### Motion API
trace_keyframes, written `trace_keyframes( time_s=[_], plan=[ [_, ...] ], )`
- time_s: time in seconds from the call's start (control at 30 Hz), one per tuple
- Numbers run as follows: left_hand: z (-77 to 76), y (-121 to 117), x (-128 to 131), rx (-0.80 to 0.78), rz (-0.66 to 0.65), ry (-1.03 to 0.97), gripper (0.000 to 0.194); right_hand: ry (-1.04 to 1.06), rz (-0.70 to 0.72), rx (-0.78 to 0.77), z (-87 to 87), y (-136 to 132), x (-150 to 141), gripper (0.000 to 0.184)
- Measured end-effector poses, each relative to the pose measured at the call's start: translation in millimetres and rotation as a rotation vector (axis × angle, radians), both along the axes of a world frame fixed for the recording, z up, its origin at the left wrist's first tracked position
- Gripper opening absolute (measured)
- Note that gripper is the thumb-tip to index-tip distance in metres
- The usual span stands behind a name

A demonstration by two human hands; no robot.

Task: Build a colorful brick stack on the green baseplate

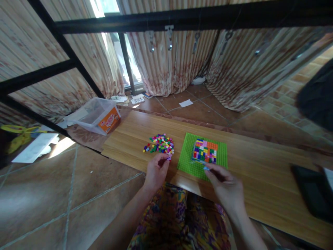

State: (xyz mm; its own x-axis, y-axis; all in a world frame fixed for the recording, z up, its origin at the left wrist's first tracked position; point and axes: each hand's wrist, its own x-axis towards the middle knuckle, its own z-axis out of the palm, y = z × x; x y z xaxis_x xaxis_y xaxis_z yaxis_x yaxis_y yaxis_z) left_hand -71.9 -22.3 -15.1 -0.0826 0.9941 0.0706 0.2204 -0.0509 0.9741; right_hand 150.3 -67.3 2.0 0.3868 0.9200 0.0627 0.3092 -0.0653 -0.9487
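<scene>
On the wooden board lies a green baseplate (185,152), carrying a raised block built of many-coloured bricks (205,151). My right hand (227,184) is at the baseplate's near edge, thumb and finger pinching a small light-blue brick (206,168) just below the built block. To the left is a loose pile of small coloured bricks (162,143). My left hand (156,172) rests at the near side of this pile, its fingertips closed on a small purple brick (169,158).
A clear plastic box (91,116) with an orange label stands off the board's left end. A dark tablet-like object (312,192) lies at the right. Black metal bars (182,21) cross above, before striped curtains. Papers (186,103) lie on the tiled floor.
</scene>
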Motion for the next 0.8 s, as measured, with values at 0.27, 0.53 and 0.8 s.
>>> trace_keyframes(
  time_s=[0.27,0.53,0.8],
  plan=[
    [5.6,-15,10,0.016,-0.112,0.111,0.015,-0.084,0.069,-0.027,-8.0,-9,-6,0.027],
    [3.4,-19,-12,0.046,-0.120,0.460,0.015,-0.213,0.240,0.004,-14.8,-13,-28,0.024],
    [-5.1,5,-33,0.040,0.013,0.616,0.013,-0.223,0.323,0.100,-23.3,0,-46,0.020]
  ],
)
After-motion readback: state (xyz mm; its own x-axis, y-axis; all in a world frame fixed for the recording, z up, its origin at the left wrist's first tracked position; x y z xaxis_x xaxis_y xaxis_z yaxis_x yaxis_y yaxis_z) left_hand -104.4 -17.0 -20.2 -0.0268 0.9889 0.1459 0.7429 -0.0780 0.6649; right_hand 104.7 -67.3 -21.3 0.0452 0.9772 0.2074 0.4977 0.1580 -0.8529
